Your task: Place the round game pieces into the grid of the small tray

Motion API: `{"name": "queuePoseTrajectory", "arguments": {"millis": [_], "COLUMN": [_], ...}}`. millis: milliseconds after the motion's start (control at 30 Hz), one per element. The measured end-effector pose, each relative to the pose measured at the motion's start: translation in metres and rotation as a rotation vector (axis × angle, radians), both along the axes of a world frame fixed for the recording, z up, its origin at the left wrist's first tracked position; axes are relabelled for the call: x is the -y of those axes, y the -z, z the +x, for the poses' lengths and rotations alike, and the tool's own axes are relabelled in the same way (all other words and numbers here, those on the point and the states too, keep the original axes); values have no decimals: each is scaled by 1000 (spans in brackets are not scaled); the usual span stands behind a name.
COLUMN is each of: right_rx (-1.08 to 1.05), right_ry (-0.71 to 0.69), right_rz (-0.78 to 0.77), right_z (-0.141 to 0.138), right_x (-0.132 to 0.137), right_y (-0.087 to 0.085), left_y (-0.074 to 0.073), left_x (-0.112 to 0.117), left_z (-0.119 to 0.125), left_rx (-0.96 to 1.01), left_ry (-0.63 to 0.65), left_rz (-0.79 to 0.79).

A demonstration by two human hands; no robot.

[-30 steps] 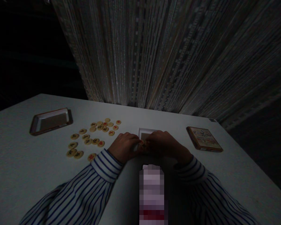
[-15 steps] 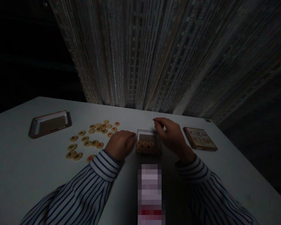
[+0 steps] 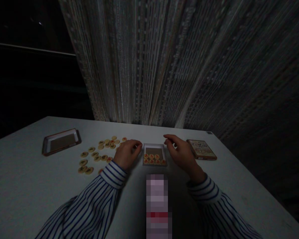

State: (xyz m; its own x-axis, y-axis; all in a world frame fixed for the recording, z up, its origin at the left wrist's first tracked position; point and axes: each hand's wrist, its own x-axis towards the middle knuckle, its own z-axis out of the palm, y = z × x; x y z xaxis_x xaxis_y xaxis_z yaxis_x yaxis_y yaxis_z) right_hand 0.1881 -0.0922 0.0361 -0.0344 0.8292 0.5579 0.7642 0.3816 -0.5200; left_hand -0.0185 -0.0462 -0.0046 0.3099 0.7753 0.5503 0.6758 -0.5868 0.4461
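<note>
A small tray-like box (image 3: 153, 145) lies on the white table between my hands. Round Chinese chess pieces (image 3: 151, 161) with red characters fill its near part in two rows, the back row shorter. My left hand (image 3: 127, 154) rests at the box's left side, fingers loosely bent, fingertips close to its edge; I cannot tell if they touch. To the right of the box, my right hand (image 3: 181, 154) is half curled, with a gap between thumb and forefinger and nothing visible in it. Loose Chinese chess pieces (image 3: 97, 158), many with dark characters, lie scattered left of my left hand, which partly hides them.
At the left stands another shallow tray (image 3: 47, 146) with a light inner rim. A flat box with a printed cover (image 3: 201, 149) lies beyond my right hand. Behind the table's far edge hangs a string curtain (image 3: 139, 83). The room is dim.
The camera view has shifted, so the table sits lower. My right hand has moved slightly clear of the box, and the front row's rightmost piece now shows. The left hand stays beside the box.
</note>
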Motion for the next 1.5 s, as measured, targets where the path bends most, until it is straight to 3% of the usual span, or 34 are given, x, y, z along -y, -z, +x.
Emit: {"name": "queuePoseTrajectory", "arguments": {"millis": [133, 267, 433, 633, 1500], "right_rx": [-61, -174, -88, -67, 2], "right_ry": [-14, 37, 89, 110, 102], "right_rz": [-43, 3, 174, 133, 194], "right_z": [1, 0, 7, 13, 10], "right_x": [12, 15, 15, 12, 12], "right_y": [12, 31, 53, 70, 68], "left_y": [-12, -13, 7, 31, 29], "left_x": [12, 27, 44, 45, 41], "left_z": [-5, -26, -53, -61, -74], "left_rx": [72, 136, 298, 405, 508], "left_ry": [35, -37, -294, -440, -562], "left_rz": [5, 16, 100, 80, 89]}}
